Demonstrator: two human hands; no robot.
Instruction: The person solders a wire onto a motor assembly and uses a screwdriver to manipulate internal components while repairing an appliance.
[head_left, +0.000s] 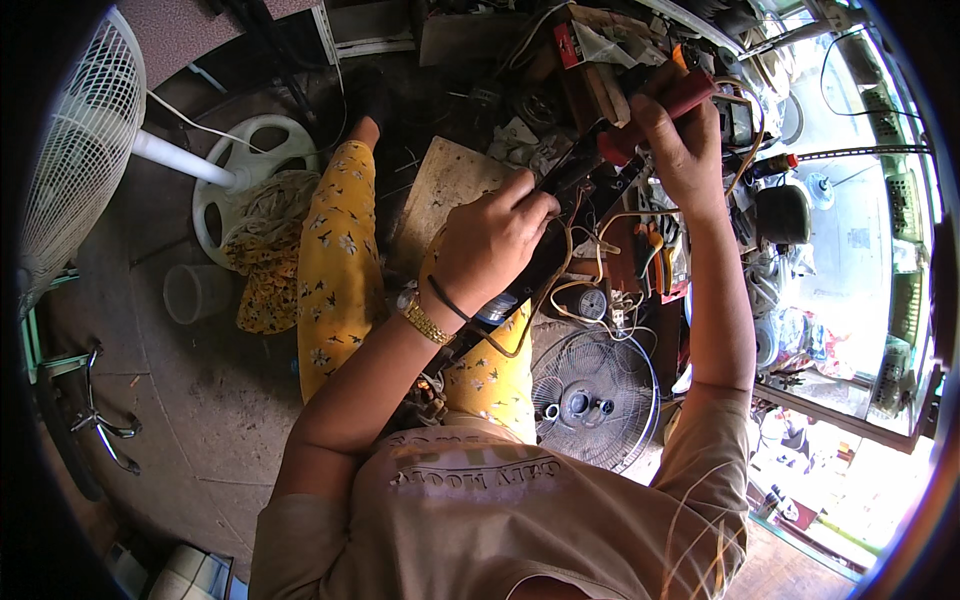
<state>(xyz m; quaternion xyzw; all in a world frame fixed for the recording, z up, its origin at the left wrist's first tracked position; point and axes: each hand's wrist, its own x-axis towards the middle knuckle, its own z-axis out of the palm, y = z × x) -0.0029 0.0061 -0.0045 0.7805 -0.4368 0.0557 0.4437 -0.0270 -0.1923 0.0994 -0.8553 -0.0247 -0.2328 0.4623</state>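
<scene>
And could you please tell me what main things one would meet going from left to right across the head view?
White fan cage, translucent plastic tub, left yellow trouser leg, left hand, right hand holding a red handle, dark rounded object.

Red-handled tool (690,93): held slanted in right grip (685,150); working end not discernible. Long black piece (574,172): lies diagonally, far end toward the right; left grip (490,240) at its edge, exact contact unclear. Tan wire (640,212): loosely curved, just right of black piece.
</scene>
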